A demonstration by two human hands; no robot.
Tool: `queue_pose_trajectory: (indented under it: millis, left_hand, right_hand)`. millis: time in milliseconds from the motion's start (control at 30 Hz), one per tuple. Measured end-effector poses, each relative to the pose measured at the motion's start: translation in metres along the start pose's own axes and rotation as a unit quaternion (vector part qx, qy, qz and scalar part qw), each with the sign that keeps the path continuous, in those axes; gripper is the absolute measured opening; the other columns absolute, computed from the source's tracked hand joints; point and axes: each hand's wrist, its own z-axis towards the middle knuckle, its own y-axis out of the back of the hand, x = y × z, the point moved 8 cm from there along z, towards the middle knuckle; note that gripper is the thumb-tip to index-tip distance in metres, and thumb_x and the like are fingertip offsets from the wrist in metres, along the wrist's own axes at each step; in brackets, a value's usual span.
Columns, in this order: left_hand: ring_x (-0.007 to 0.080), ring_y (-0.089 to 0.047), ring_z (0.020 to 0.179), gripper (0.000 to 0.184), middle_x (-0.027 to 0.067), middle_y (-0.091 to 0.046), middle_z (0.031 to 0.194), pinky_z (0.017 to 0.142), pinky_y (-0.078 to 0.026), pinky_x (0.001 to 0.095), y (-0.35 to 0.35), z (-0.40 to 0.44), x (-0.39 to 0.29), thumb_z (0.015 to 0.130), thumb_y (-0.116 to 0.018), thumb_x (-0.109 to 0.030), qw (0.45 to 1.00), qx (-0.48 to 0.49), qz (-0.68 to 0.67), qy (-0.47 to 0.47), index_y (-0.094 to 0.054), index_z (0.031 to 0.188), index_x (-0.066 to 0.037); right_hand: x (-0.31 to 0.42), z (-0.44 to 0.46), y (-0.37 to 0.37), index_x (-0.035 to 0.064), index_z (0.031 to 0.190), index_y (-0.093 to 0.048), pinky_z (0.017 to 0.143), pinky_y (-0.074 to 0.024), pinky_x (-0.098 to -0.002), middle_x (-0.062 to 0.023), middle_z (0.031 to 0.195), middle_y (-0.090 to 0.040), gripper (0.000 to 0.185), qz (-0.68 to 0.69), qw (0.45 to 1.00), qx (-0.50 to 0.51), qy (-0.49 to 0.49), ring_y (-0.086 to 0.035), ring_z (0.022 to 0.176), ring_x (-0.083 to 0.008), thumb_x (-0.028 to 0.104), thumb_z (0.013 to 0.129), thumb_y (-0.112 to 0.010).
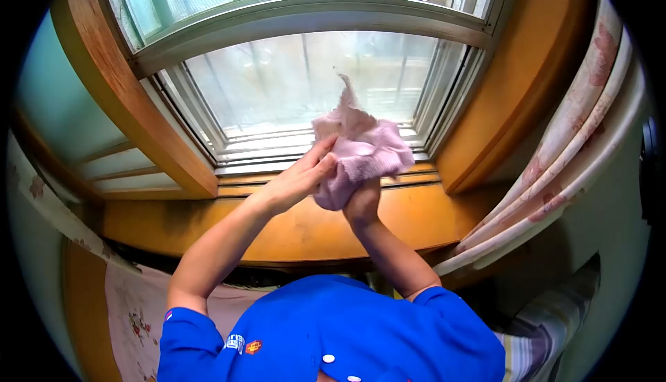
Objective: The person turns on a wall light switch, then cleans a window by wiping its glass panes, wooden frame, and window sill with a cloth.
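Note:
A crumpled pink cloth is held up above the wooden sill, in front of the lower window pane. One thin corner of it sticks upward. My left hand grips the cloth's left side, with its fingers closed on the fabric. Under the cloth's lower right part is my right hand; the cloth hides most of its fingers, and the hand is wrapped in or pressed against the fabric.
The wooden sill runs below the metal window frame. A wooden post stands at the left. Flowered curtains hang at the right, and a striped fabric lies at the lower right.

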Motion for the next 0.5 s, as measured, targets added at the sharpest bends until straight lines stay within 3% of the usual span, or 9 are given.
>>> queue_pose_trajectory:
  millis: [100, 133, 167, 233, 267, 300, 333, 433, 500]
  left_hand:
    - [0.0252, -0.033, 0.145, 0.074, 0.0124, -0.036, 0.157, 0.117, -0.031, 0.0398, -0.033, 0.054, 0.013, 0.105, -0.048, -0.049, 0.997, -0.034, -0.049, -0.057, -0.019, 0.161, -0.011]
    - [0.0297, -0.039, 0.142, 0.078, 0.0181, -0.04, 0.153, 0.116, -0.031, 0.0398, -0.051, 0.06, -0.008, 0.103, -0.052, -0.047, 0.997, -0.029, -0.03, -0.061, -0.023, 0.156, 0.002]
    - [0.0316, -0.046, 0.136, 0.076, 0.0193, -0.044, 0.149, 0.113, -0.036, 0.0414, -0.065, 0.069, -0.022, 0.1, -0.055, -0.046, 0.991, -0.058, -0.011, -0.12, -0.029, 0.155, -0.001]
    - [0.0311, -0.044, 0.138, 0.065, 0.0176, -0.045, 0.149, 0.116, -0.033, 0.0402, -0.087, 0.091, -0.051, 0.1, -0.056, -0.038, 0.978, -0.041, 0.121, -0.167, -0.036, 0.154, -0.008]
    - [0.0342, -0.048, 0.133, 0.067, 0.0194, -0.049, 0.143, 0.112, -0.037, 0.0421, -0.096, 0.101, -0.063, 0.097, -0.059, -0.04, 0.964, -0.047, 0.19, -0.182, -0.04, 0.152, -0.008]
    - [0.0373, -0.053, 0.127, 0.069, 0.0212, -0.052, 0.136, 0.109, -0.04, 0.044, -0.104, 0.109, -0.073, 0.094, -0.062, -0.042, 0.945, -0.053, 0.258, -0.193, -0.043, 0.15, -0.007]
    - [0.0412, -0.056, 0.117, 0.072, 0.0231, -0.056, 0.124, 0.102, -0.044, 0.0473, -0.107, 0.119, -0.085, 0.09, -0.065, -0.045, 0.921, -0.046, 0.321, -0.214, -0.045, 0.148, -0.008]
    - [0.0449, -0.057, 0.111, 0.068, 0.0253, -0.059, 0.119, 0.097, -0.046, 0.0493, -0.121, 0.147, -0.112, 0.087, -0.066, -0.047, 0.869, -0.055, 0.401, -0.286, -0.052, 0.143, -0.011]
    - [0.0436, -0.06, 0.107, 0.063, 0.0235, -0.062, 0.118, 0.095, -0.048, 0.0497, -0.127, 0.159, -0.132, 0.082, -0.072, -0.041, 0.815, -0.098, 0.47, -0.323, -0.056, 0.135, -0.011]
  right_hand:
    - [0.028, 0.012, 0.017, -0.0001, 0.142, -0.043, 0.108, -0.0399, -0.0344, -0.0099, 0.139, -0.051, 0.049, -0.152, 0.988, 0.022, 0.03, -0.051, 0.126, -0.0214, 0.034, 0.107, -0.036]
    - [0.041, 0.02, 0.019, 0.001, 0.154, -0.024, 0.111, -0.038, -0.0334, -0.0097, 0.15, -0.04, 0.063, -0.127, 0.985, 0.082, 0.079, -0.044, 0.136, -0.0204, 0.041, 0.108, -0.039]
    - [0.051, 0.014, 0.03, -0.0016, 0.146, -0.038, 0.109, -0.0388, -0.0371, -0.0154, 0.145, -0.046, 0.052, -0.224, 0.968, 0.051, 0.098, -0.047, 0.132, -0.0242, 0.033, 0.108, -0.037]
    - [0.034, 0.03, 0.071, 0.0016, 0.151, -0.03, 0.113, -0.0346, -0.0366, -0.0131, 0.149, -0.04, 0.054, -0.182, 0.978, 0.049, 0.091, -0.041, 0.137, -0.0228, 0.035, 0.109, -0.035]
    - [0.036, 0.043, 0.078, 0.0047, 0.155, -0.022, 0.117, -0.0304, -0.0362, -0.0108, 0.153, -0.033, 0.056, -0.143, 0.984, 0.044, 0.093, -0.035, 0.142, -0.0214, 0.037, 0.11, -0.033]
    - [0.039, 0.055, 0.088, 0.0077, 0.155, -0.022, 0.119, -0.0267, -0.0362, -0.0097, 0.154, -0.031, 0.058, 0.017, 0.997, 0.038, 0.072, -0.03, 0.145, -0.0209, 0.04, 0.109, -0.036]
    - [0.048, 0.062, 0.087, 0.0077, 0.155, -0.022, 0.119, -0.0267, -0.0362, -0.0097, 0.154, -0.031, 0.058, 0.02, 0.997, 0.04, 0.067, -0.03, 0.145, -0.0209, 0.04, 0.109, -0.036]
    - [0.092, 0.084, 0.092, 0.0089, 0.155, -0.023, 0.118, -0.0271, -0.0365, -0.0094, 0.155, -0.029, 0.058, -0.173, 0.966, -0.023, 0.19, -0.03, 0.145, -0.0209, 0.04, 0.108, -0.036]
    - [0.114, 0.107, 0.091, 0.0088, 0.154, -0.024, 0.118, -0.0278, -0.0365, -0.0097, 0.154, -0.03, 0.058, -0.25, 0.931, -0.046, 0.263, -0.031, 0.144, -0.0213, 0.04, 0.107, -0.038]
